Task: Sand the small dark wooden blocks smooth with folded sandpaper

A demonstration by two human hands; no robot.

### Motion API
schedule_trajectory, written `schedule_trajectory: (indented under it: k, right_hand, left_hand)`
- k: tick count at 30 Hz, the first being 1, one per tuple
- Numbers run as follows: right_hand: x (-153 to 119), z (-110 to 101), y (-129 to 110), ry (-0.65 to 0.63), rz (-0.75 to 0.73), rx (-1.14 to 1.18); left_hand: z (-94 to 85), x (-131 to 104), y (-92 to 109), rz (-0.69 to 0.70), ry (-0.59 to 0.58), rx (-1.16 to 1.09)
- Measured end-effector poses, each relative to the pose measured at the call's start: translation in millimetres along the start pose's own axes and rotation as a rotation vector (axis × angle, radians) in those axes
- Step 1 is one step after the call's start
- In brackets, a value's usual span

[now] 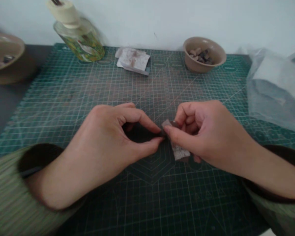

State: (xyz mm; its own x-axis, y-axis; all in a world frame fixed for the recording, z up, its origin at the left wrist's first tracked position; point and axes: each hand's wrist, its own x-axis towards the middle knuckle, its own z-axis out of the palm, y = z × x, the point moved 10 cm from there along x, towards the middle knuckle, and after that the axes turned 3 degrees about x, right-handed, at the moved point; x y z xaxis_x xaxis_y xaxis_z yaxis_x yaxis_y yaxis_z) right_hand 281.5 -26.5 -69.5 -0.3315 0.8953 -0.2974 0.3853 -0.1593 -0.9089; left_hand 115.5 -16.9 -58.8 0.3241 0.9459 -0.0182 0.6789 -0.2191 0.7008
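Over the green cutting mat, my left hand pinches a small dark piece between thumb and index fingertip. The piece is mostly hidden by the fingers, so its exact kind does not show. My right hand grips a folded strip of worn, greyish sandpaper between thumb and curled fingers. The upper part of the strip meets the dark piece where both hands' fingertips come together. The lower end of the strip hangs below my right thumb.
At the back stand a pump bottle, a folded whitish sheet and a brown bowl of small brown and dark pieces. Another bowl sits at far left. A clear plastic bag lies at right.
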Motion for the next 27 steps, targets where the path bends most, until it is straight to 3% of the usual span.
schedule_trajectory:
  k: [7,10,19,23,27]
  right_hand:
    - [-0.2,-1.9,0.0,0.005,-0.010,0.006]
    - [-0.8,4.7,3.3,-0.060,0.016,0.034]
    - [-0.2,-3.3,1.1,0.015,0.003,0.022]
    - [-1.6,7.9,10.1,-0.097,0.082,0.102]
    - [-0.6,1.5,8.6,-0.026,0.059,0.091]
  left_hand:
    - [0.6,-0.1,-0.7,0.008,0.001,0.007]
    - [1.3,0.6,-1.0,0.009,-0.006,0.008]
    - [0.0,-1.4,-3.0,0.060,0.048,-0.004]
    - [1.1,-1.8,-6.3,0.091,0.062,0.023]
    - [0.8,-2.7,-8.0,0.102,0.082,0.032]
